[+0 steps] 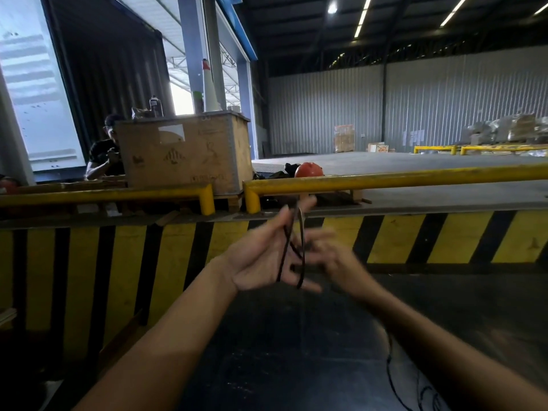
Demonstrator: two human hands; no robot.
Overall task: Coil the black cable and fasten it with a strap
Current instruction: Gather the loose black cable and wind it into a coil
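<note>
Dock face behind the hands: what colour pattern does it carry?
The dock face carries yellow and black stripes, seen in the head view.

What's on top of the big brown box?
A tall white cone with a red tip and a dark bottle stand on the brown box. Its top surface is hidden from this low angle, so flat things there can't be seen.

A dark, scuffed floor (281, 351) fills the foreground, and a loose stretch of the black cable (389, 372) lies on it at the lower right. Beyond it rises a loading dock (415, 164) with a yellow-and-black striped edge. On the dock stand a large crate (184, 152) on a pallet (228, 201), yellow rails (385, 179), an orange helmet (308, 169) and, far back, stacked boxes (344, 137).
</note>
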